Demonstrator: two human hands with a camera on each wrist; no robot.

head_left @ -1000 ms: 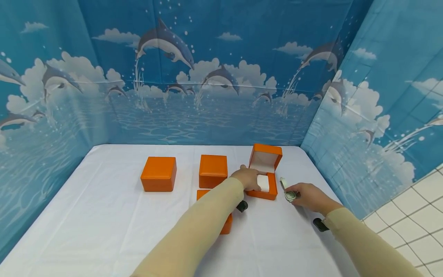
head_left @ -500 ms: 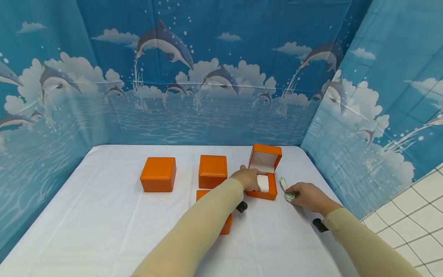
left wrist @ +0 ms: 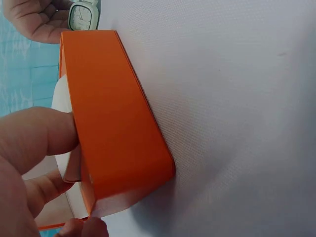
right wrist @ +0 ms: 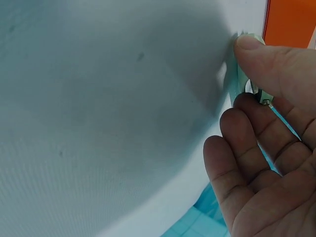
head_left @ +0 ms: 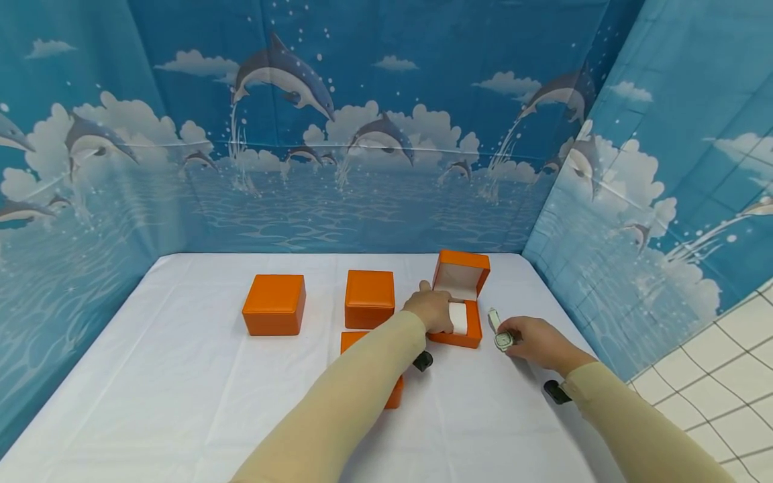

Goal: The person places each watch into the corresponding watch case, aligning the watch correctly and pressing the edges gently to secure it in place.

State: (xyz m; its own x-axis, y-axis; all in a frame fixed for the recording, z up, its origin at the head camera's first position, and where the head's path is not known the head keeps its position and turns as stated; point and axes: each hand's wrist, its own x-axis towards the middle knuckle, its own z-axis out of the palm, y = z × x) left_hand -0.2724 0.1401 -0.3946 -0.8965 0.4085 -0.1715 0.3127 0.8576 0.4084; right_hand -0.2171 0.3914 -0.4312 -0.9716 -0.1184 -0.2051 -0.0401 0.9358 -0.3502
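Note:
An orange watch box (head_left: 454, 340) stands with its lid (head_left: 464, 259) raised, and a white cushion (head_left: 459, 318) sits inside. My left hand (head_left: 430, 311) reaches into its left side. In the left wrist view, the thumb (left wrist: 47, 131) and a finger grip the end of the cushion, while other fingertips lie at the box's outer side. Right of the box, my right hand (head_left: 539, 342) pinches a wristwatch (head_left: 503, 341) with a pale strap between thumb and fingertips, the square dial facing up. The remaining right fingers are loosely bent in the right wrist view.
Two closed orange boxes stand left of the open one, a far-left box (head_left: 274, 305) and a middle box (head_left: 370, 299). More orange (head_left: 395, 394) shows from under my left forearm. White cloth (head_left: 151, 376) covers the table, with a dolphin-print curtain (head_left: 338, 201) behind.
The watch has turned slightly in my right hand, its dial now more upward. My left hand stays at the open box. The view has shifted a little.

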